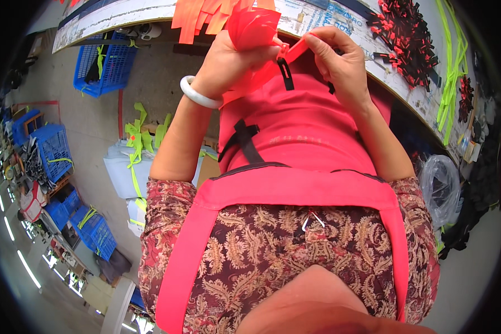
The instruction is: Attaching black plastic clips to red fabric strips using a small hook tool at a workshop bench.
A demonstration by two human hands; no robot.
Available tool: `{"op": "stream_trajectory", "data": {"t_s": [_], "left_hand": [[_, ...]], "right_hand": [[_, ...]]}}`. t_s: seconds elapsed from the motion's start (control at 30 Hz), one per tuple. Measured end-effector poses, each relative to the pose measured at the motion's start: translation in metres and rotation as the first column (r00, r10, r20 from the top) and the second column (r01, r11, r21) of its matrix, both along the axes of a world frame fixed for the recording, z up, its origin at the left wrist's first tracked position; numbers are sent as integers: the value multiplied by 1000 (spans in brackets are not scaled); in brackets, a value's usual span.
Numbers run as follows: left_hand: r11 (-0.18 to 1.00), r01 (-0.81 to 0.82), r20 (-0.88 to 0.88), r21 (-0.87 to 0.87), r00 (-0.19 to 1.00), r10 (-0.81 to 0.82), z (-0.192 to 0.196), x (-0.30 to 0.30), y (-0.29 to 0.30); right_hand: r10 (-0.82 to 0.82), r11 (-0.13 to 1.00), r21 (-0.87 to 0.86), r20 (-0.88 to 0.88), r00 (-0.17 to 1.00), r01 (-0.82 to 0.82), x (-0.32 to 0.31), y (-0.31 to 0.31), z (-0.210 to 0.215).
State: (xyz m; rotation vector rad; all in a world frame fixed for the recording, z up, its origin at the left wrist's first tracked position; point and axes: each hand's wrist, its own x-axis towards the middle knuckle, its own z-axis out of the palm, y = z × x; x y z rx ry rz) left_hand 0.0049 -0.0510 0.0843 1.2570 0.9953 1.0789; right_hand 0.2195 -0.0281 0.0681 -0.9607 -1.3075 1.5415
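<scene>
Red strips [254, 28] are clamped in the left hand [234, 64]; one strip [299, 50] is pinched by the right hand [341, 65], a black buckle [285, 73] hung between both grips. Light, limp stuff, seemingly, best gripped right beside the stiffer-looking buckle.

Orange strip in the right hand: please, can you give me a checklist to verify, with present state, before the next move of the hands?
1. Right hand pinches the orange strip: ok.
2. Left hand grips the red bundle: ok.
3. Black loop hangs free below the hands, not covered: ok.
4. Strip is properly fastened to the loop: cannot tell, the join is too small.
5. Loose orange strips lie fully on the table: not ok, some hang over its edge.
6. White bracelet sits apart from the pinched strip: ok.
</scene>
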Motion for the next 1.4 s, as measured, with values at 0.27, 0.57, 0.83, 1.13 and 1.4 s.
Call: {"op": "stream_trajectory", "data": {"t_s": [0.27, 0.57, 0.83, 1.13, 1.4], "left_hand": [[973, 78, 78, -215, 995, -63, -13, 1, -2], [960, 73, 291, -270, 957, 9, -20, 1, -3], [944, 126, 312, -306, 950, -26, -18, -6, -5], [949, 150, 281, -278, 957, -69, -13, -6, -5], [946, 152, 226, -286, 970, -87, -9, -6, -8]], "right_hand": [[65, 922, 357, 232, 970, -147, -7, -7, -2], [129, 957, -277, 126, 984, -90, -10, -18, 1], [252, 963, -143, 188, 949, -228, -10, -14, 23], [252, 962, -152, 192, 948, -225, -7, -13, 22], [370, 893, -334, 157, 916, -303, -3, -9, 21]]}}
